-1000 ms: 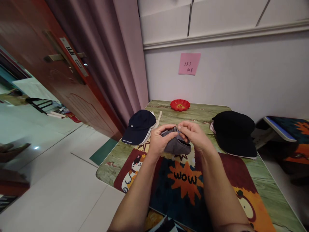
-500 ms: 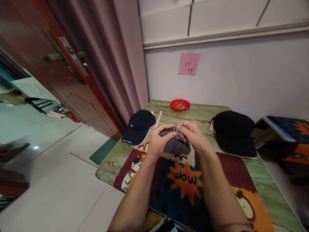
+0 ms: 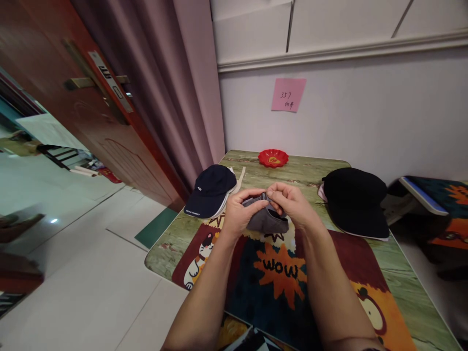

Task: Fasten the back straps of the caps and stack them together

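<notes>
A grey cap (image 3: 268,222) is held up over the patterned mat, its back opening and strap toward me. My left hand (image 3: 239,209) grips the left end of its strap between thumb and fingers. The strap's other side is pinched by my right hand (image 3: 290,202), whose fingertips almost meet those of the left. A navy cap (image 3: 211,190) with a white-edged brim lies to the left, on top of lighter caps. On the right rests a black cap (image 3: 354,195), with something pink showing under its left side.
The mat (image 3: 248,282) covers the front of a green wood-grain table (image 3: 164,256). A red scalloped dish (image 3: 273,158) stands at the back, below a pink note (image 3: 288,95) on the wall. A wooden door (image 3: 120,141) and a curtain (image 3: 183,87) are at the left.
The view has shifted very slightly. Both hands keep their hold on the grey cap, with only a tiny movement of the fingers at the strap.
</notes>
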Tool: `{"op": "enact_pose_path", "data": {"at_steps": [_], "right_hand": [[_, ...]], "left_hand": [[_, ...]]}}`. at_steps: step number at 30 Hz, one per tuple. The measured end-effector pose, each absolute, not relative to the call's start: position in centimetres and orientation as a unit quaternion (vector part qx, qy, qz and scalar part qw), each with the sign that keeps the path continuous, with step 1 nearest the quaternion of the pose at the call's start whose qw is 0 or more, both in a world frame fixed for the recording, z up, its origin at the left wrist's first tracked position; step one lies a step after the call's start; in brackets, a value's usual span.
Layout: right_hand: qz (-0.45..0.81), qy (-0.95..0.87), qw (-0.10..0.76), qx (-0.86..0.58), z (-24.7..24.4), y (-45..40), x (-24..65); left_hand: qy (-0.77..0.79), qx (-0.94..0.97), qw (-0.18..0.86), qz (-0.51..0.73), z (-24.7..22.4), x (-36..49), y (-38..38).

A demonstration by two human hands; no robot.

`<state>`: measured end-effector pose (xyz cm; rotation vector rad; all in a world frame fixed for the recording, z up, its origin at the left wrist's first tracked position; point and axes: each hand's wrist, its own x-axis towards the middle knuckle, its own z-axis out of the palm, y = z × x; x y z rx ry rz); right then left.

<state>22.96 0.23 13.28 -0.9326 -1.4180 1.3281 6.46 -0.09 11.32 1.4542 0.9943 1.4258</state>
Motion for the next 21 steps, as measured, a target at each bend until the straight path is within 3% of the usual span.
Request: {"op": "enact_pose_path", "data": {"at_steps": [6,13,21], "right_hand": [[0.542,-0.583,0.466,-0.386,13.13,0.22,22.83],[0.531,-0.571,0.494,-0.385,12.95,0.43,22.37],[0.544,-0.57,0.481,-0.385,12.93,0.48,22.59]], "left_hand": [[0.405,0.598,0.394,0.568,11.65,6.35,-0.31],[0.431,0.661,0.234,0.568,11.93,6.15,-0.41],[0.405,0.636,0.297,0.586,11.81,6.35,-0.46]]}}
